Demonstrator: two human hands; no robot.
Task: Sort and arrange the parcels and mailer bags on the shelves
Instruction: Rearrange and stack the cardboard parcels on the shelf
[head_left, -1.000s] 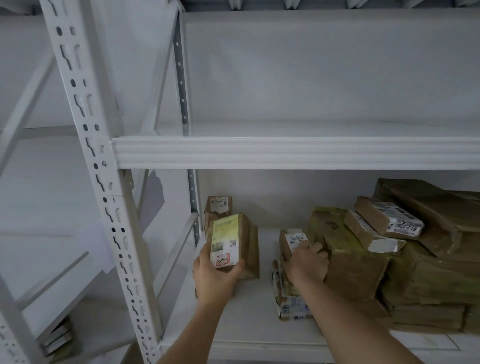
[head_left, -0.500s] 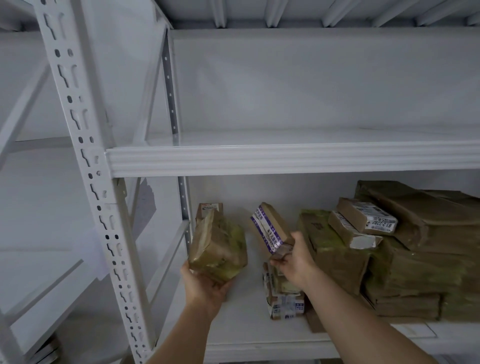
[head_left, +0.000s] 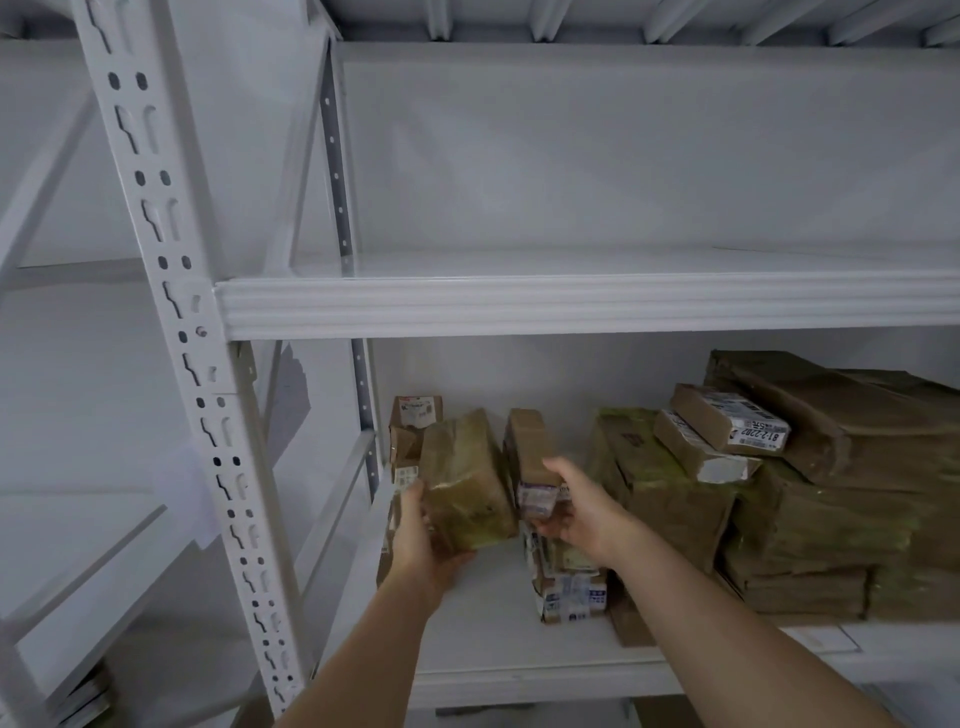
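Left hand cups the underside of a taped brown parcel, tilted just above the lower shelf; right hand pinches a narrower labelled parcel upright beside it. To stand both neatly, seat each flat on its base near the small box at the back corner, edges parallel, before letting go.

The large brown parcel stack is cut off by the right edge. The lower part of the small box at the far left is hidden behind the held parcel. The label print is mostly too small to be read.
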